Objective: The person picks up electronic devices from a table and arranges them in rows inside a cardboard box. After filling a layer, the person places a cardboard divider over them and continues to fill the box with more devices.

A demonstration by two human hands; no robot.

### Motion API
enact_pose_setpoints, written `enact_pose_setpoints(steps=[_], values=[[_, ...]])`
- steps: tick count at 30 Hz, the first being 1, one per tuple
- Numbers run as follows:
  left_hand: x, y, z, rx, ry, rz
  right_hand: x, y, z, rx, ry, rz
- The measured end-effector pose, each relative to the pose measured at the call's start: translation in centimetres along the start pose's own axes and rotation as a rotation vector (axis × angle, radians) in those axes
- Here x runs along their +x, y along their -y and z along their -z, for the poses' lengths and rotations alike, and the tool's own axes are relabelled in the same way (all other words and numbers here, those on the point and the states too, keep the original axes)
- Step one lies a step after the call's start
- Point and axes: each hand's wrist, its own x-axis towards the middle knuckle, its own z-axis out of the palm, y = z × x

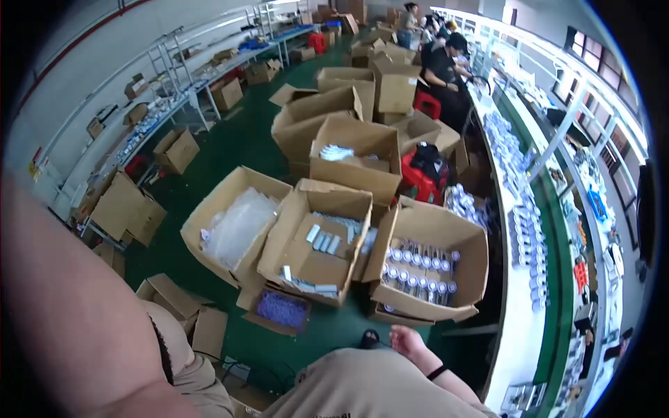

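My right hand (406, 340) hangs low in front of my body, with a dark band on its wrist. Its fingers are loosely bent and apart, and nothing shows in them. Nearest to it is an open cardboard box (468, 275) holding rows of round white-faced items with metal stems (423, 275). My raised left forearm (77, 306) fills the lower left, its hand outside the picture. Left of the nearest box, another cardboard box (286, 244) contains several pale blue-grey blocks (324, 241). Beyond that, a box (202, 223) has a clear plastic bag (242, 226) in it.
A small box of purple pieces (281, 308) rests on the green floor (230, 327). Along the right runs a long white workbench (519, 334) with rows of similar round-faced items. A person in dark clothes (442, 70) sits there. More cardboard boxes (395, 87) stand ahead; shelving (195, 90) lines the left.
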Motion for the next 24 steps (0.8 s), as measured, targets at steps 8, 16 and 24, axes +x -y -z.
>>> enact_pose_setpoints(steps=[8,16,24], values=[[-0.6,-0.4,-9.5,-0.102,0.087,0.085,3.9,7.4,-0.9,-0.06,0.062,0.06],[-1.3,-2.7,-10.2,0.025,0.191,0.214,6.6,9.1,-0.4,-0.25,0.102,-0.104],[-11.4,-16.2,-2.0,0.321,0.128,1.313,11.4,6.1,-5.7,-0.525,0.252,-0.359]])
